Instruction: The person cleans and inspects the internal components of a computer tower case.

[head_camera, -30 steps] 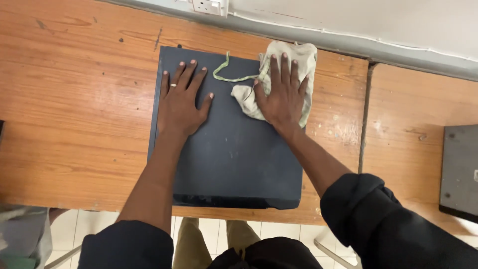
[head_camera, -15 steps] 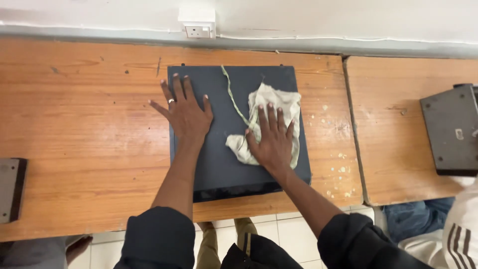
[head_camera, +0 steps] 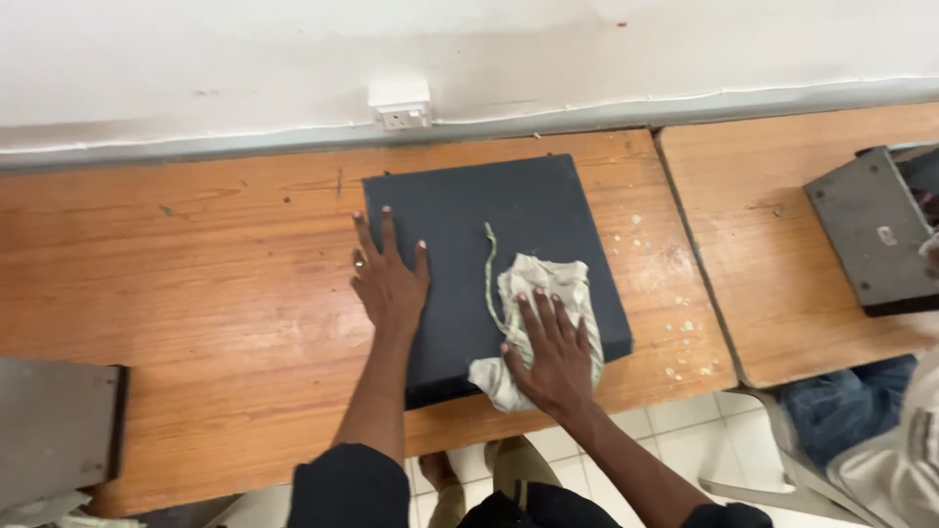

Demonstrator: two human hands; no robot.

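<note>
Hands [head_camera: 391, 284] flat: R on cloth [head_camera: 533, 293]

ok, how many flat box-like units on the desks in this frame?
3. A dark unit at centre under both hands, a grey unit at the right edge, and a grey unit at lower left. The last two are cropped; more may lie out of frame.

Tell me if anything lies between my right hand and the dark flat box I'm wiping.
Yes. A crumpled pale cloth lies under your right hand, between the palm and the dark flat box, near its front right corner. Your left hand presses flat on the box's left edge with nothing visible under it.
</note>
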